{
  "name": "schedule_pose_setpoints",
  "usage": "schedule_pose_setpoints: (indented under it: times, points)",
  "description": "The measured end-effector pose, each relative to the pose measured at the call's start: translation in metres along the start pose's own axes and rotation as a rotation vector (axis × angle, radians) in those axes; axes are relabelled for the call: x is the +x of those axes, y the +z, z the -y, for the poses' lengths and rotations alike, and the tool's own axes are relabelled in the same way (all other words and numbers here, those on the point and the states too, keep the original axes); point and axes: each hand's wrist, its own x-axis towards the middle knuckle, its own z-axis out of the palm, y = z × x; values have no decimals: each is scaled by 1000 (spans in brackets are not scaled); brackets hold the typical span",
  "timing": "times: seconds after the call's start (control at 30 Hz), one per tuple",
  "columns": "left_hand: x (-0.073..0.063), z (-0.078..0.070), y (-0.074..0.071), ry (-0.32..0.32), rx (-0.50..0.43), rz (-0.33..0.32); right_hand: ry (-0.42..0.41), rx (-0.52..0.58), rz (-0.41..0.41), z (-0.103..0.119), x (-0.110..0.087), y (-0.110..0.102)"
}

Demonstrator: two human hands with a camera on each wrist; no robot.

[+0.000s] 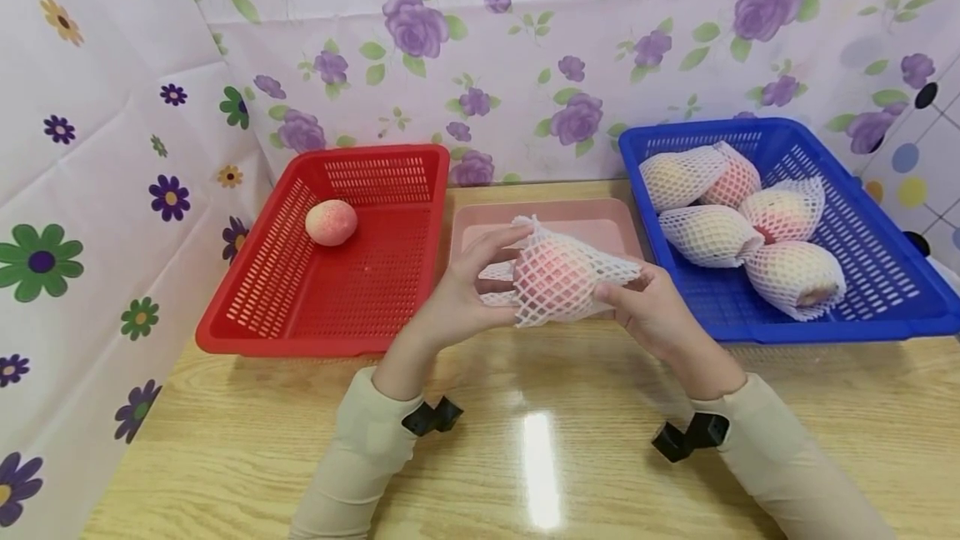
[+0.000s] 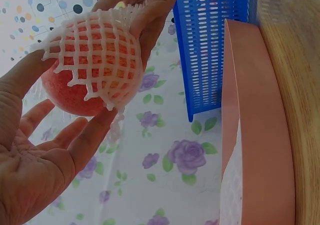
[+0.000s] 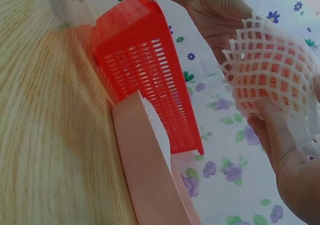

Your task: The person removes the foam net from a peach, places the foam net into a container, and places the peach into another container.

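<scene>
Above the pink tray (image 1: 480, 213), both hands hold a reddish peach (image 2: 70, 95) partly covered by a white foam net (image 1: 555, 282). My left hand (image 1: 465, 286) grips the peach from the left, thumb and fingertips at the net's open rim. Bare red skin shows below that rim in the left wrist view. On the other side my right hand (image 1: 656, 311) pinches the gathered narrow end of the net. A further bare peach (image 1: 331, 222) lies in the red basket (image 1: 360, 273). White netting (image 1: 495, 273) in the tray is partly hidden behind the left fingers.
At the right stands a blue basket (image 1: 885, 273) with several net-covered peaches (image 1: 708, 236). The red basket stands left of the tray, close to its side. All three rest on a wooden table (image 1: 480, 440), with a flowered cloth (image 1: 517, 48) hanging behind.
</scene>
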Motion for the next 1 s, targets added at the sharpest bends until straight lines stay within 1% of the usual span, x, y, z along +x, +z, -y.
schedule_pose_setpoints:
  times: [0.2,0.47,0.73,0.83,1.0]
  points:
    - [1,1,0,5,-7,-4,23,-3,-73,-1,1,1]
    - [1,3,-2,-20,-15,-17,32,-12,-149,-2,1,5]
    - [2,4,0,-53,-43,-19,51,-64,-290,0,1,9]
    - [2,5,1,-49,-39,-28,57,-74,-344,1,2,11]
    - [2,3,4,-47,-13,-46,73,-77,-389,2,3,14]
